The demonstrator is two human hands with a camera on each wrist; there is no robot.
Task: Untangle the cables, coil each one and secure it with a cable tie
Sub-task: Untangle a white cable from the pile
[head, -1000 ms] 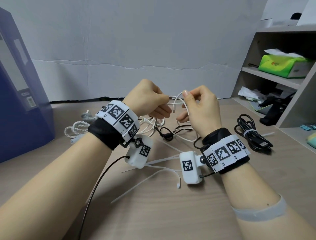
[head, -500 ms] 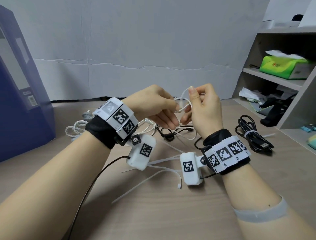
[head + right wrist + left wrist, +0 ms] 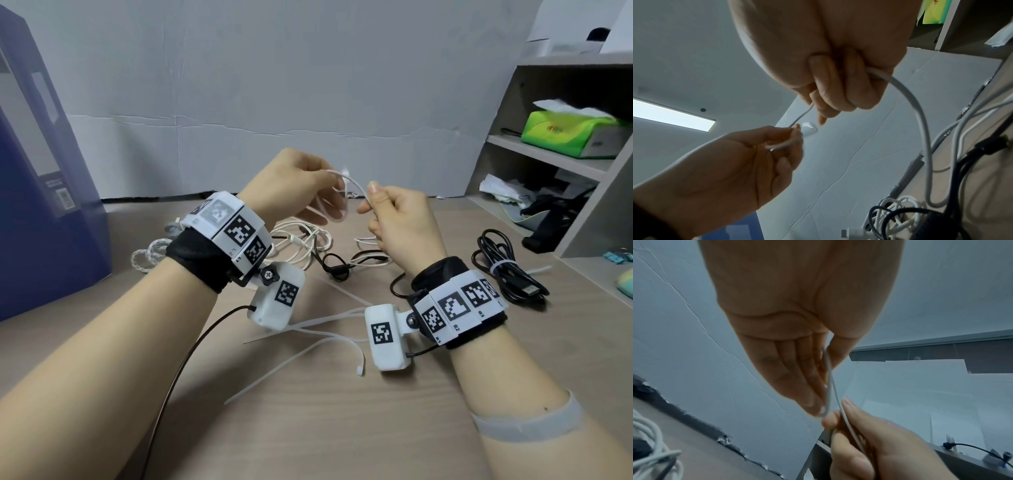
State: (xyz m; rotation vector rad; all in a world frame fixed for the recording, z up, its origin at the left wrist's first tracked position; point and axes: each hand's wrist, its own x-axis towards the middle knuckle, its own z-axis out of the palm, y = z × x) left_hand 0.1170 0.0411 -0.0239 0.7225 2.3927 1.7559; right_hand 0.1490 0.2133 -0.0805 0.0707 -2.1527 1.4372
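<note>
Both hands are raised above the desk with a thin white cable (image 3: 356, 186) arching between them. My left hand (image 3: 301, 185) pinches a small loop of it between thumb and forefinger, with the other fingers stretched out; the loop (image 3: 828, 386) runs past the fingertips. My right hand (image 3: 394, 219) is curled round the same cable (image 3: 916, 113), which hangs from the fist down to the tangle of white and black cables (image 3: 322, 250) on the desk. Several white cable ties (image 3: 318, 342) lie on the desk below the wrists.
A coiled black cable (image 3: 507, 274) bound with a white tie lies at the right. A braided white cable (image 3: 150, 253) lies at the left beside a blue box (image 3: 37, 178). A grey shelf unit (image 3: 561, 164) with a green tissue box (image 3: 575, 132) stands right.
Both hands have risen and drawn a little apart. The left hand's lower fingers have uncurled and spread, and the white cable now spans the gap as an arch.
</note>
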